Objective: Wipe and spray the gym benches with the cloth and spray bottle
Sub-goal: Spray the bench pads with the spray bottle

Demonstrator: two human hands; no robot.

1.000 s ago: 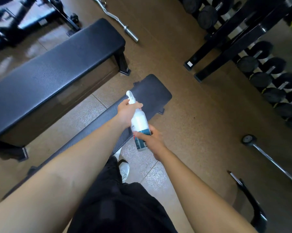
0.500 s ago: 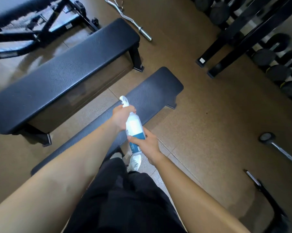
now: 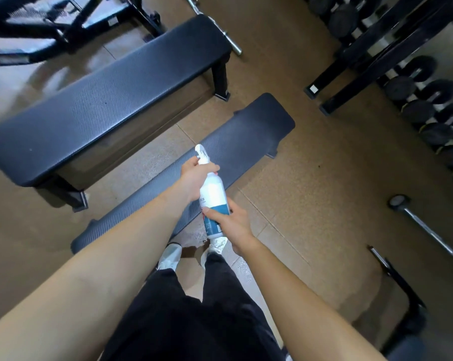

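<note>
Where my left hand sits: fingers curled round the neck of the spray bottle.
Right hand: gripping the bottle's blue lower end, thumb laid across.
Bottle: mid-view, above the near bench, nozzle toward 11 o'clock.
Since half a second ago: both grips unchanged; both shoes now show.
Count: two hands, one bottle, two benches, the second bench at 10 o'clock.
</note>
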